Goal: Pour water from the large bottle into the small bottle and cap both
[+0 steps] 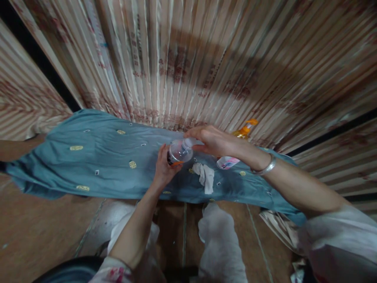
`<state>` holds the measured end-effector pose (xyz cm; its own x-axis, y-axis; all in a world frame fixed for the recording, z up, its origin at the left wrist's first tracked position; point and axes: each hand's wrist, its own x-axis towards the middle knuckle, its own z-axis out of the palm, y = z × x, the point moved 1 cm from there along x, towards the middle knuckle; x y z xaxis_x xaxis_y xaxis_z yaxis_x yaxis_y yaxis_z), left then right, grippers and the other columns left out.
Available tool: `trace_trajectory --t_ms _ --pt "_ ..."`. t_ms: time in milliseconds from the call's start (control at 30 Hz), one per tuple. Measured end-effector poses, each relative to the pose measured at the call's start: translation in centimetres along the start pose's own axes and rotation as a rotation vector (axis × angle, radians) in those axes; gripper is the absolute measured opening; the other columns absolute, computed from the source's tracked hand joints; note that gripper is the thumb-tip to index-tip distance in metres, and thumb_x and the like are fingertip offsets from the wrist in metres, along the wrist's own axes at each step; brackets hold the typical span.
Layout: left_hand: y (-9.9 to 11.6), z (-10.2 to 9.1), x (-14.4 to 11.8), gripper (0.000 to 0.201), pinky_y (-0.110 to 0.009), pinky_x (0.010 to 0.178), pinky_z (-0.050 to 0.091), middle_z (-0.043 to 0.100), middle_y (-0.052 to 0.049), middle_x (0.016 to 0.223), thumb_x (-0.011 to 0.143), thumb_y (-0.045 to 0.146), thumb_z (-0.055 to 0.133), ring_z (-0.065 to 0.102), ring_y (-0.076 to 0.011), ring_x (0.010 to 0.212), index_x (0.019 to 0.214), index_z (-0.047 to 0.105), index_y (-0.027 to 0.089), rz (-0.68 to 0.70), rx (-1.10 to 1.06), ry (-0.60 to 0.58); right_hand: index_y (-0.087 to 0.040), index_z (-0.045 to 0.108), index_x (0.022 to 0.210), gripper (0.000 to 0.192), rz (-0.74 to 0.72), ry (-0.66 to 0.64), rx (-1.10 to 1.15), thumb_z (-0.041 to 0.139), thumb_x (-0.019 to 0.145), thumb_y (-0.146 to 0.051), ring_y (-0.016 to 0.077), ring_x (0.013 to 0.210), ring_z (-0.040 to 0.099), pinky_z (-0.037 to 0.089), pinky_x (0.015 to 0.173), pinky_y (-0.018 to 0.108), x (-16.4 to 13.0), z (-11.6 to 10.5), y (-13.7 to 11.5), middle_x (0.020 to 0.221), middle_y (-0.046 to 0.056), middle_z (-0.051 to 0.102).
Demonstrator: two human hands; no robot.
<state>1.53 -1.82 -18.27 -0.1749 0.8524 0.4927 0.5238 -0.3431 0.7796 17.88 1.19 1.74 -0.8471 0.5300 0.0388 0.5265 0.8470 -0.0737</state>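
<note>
My left hand (163,168) grips a small clear plastic bottle (179,151) from below, holding it over a blue-grey cloth (97,157) with yellow oval patches. My right hand (210,140) is closed over the bottle's top end, where a pale cap shows. A silver bangle (266,167) sits on my right wrist. Just under the hands, a crumpled white cloth (205,176) lies on the blue-grey fabric.
An orange bottle with a pump top (245,130) and a white-and-pink bottle (228,162) rest behind my right arm. A striped curtain (188,63) hangs along the back. My white-clad legs (218,243) stand on a brown tiled floor (35,236).
</note>
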Motion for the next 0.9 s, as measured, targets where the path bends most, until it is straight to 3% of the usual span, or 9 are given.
trace_trajectory --t_ms 200,333,467,567,700,800,900 --pt "-0.1 0.4 -0.1 0.087 -0.047 0.112 0.042 0.045 -0.017 0.143 0.055 0.02 0.081 0.047 -0.0327 0.135 0.131 0.041 0.02 0.017 0.01 0.017 -0.021 0.065 0.113 0.032 0.017 -0.042 -0.005 0.067 0.082 -0.014 0.0221 0.106 0.065 0.048 0.092 0.035 0.4 0.0 0.5 0.11 0.006 0.071" --pt "-0.1 0.5 -0.2 0.087 -0.047 0.111 0.043 0.044 -0.018 0.145 0.054 0.021 0.083 0.048 -0.0333 0.134 0.131 0.042 0.019 -0.001 0.014 0.025 -0.016 0.069 0.1 0.015 0.088 -0.07 -0.091 0.065 0.088 -0.024 0.0216 0.087 0.069 0.048 0.077 0.03 0.9 0.0 0.1 0.087 0.007 0.073" --pt "0.0 0.5 -0.1 0.089 -0.046 0.11 0.044 0.044 -0.018 0.145 0.052 0.02 0.084 0.049 -0.0323 0.133 0.131 0.042 0.02 -0.013 0.005 0.026 -0.013 0.069 0.081 0.033 0.211 -0.093 -0.238 0.055 0.096 -0.039 0.0226 0.073 0.07 0.045 0.065 0.029 1.4 -0.1 -0.4 0.067 0.008 0.069" --pt "0.1 0.4 -0.1 0.088 -0.046 0.11 0.044 0.044 -0.018 0.145 0.053 0.02 0.083 0.049 -0.0319 0.133 0.131 0.043 0.019 -0.019 0.008 0.028 -0.013 0.069 0.094 0.031 0.2 -0.063 -0.206 0.061 0.092 -0.042 0.0228 0.075 0.07 0.044 0.065 0.028 1.4 -0.2 -0.6 0.074 0.008 0.07" --pt "0.1 0.3 -0.1 0.086 -0.047 0.111 0.043 0.044 -0.016 0.145 0.055 0.022 0.083 0.046 -0.0319 0.136 0.131 0.043 0.02 -0.025 0.01 0.021 -0.016 0.064 0.116 0.037 0.115 -0.082 -0.108 0.074 0.082 -0.029 0.0215 0.082 0.07 0.046 0.07 0.028 1.0 -0.1 -0.2 0.087 0.006 0.073" --pt "0.1 0.3 -0.1 0.088 -0.047 0.111 0.044 0.044 -0.016 0.146 0.053 0.021 0.084 0.046 -0.0327 0.136 0.131 0.044 0.02 -0.034 0.01 0.018 -0.014 0.068 0.104 0.023 0.14 -0.102 -0.198 0.066 0.089 -0.032 0.0213 0.075 0.069 0.045 0.065 0.028 1.1 0.2 0.1 0.077 0.007 0.072" --pt "0.0 0.3 0.0 0.087 -0.047 0.111 0.043 0.044 -0.016 0.145 0.054 0.021 0.083 0.047 -0.0326 0.135 0.131 0.043 0.02 -0.038 0.007 0.023 -0.013 0.069 0.09 0.03 0.161 -0.088 -0.289 0.061 0.092 -0.042 0.0217 0.067 0.069 0.043 0.058 0.027 1.5 0.6 0.2 0.068 0.007 0.069"
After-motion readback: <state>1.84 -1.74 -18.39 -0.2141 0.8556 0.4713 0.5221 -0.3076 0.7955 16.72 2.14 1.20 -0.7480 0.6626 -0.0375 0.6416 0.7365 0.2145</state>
